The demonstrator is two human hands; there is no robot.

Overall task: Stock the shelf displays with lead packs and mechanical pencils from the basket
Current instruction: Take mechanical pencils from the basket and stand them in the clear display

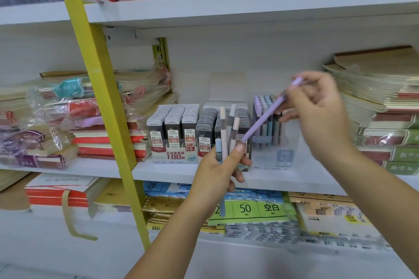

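L hand (217, 170) is gripping a pencil bunch (227, 133); R hand (317, 115) fingers are pinching a purple pencil (265, 118) near the clear display (275, 142).

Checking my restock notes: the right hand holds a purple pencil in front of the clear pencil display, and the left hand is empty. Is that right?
Not quite. The left hand is not empty: it grips a bunch of pencils. The rest stands: the right hand holds the purple pencil in front of the clear pencil display, as the head view shows.
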